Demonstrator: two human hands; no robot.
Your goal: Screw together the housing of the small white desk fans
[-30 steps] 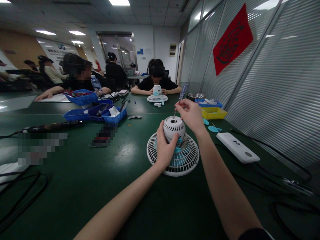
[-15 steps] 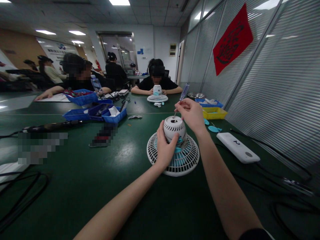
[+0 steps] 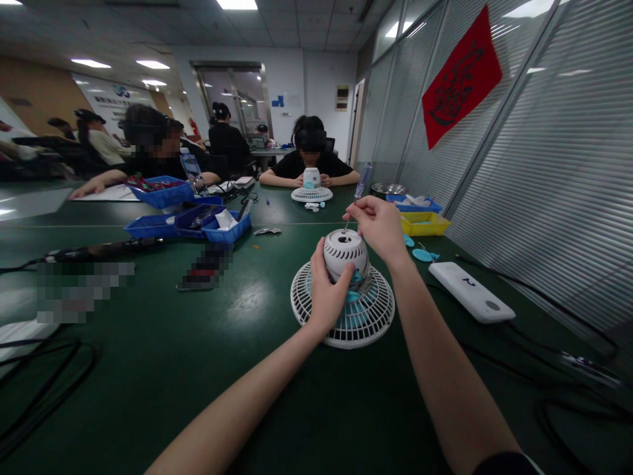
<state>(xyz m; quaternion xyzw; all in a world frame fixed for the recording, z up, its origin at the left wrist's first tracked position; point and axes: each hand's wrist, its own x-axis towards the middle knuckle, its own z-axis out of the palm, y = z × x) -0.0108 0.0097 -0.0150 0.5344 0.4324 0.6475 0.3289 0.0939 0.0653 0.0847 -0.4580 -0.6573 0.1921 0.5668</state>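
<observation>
A small white fan (image 3: 341, 254) lies face down on the green table, its round grille (image 3: 359, 340) at the bottom and its motor housing on top. My left hand (image 3: 329, 293) is wrapped round the left and near side of the housing. Above it, my right hand (image 3: 378, 221) pinches a screwdriver (image 3: 363, 179) with a clear purple-tinted handle. The shaft slants down, its tip at the top of the housing beside a dark opening. Whether a screw sits under the tip is too small to tell. Light blue fan parts show through the grille.
Blue bins (image 3: 227, 227) stand at the left, and a yellow tray (image 3: 424, 224) at the right. Light blue pieces (image 3: 422, 255) and a white power bank (image 3: 469, 292) lie right of the fan. Cables (image 3: 568, 382) cross the right side. Opposite, a co-worker (image 3: 326, 161) holds another fan.
The screwdriver's handle has tilted very slightly, and the fingers of my right hand have shifted a little on it. My left hand and the fan stay in place.
</observation>
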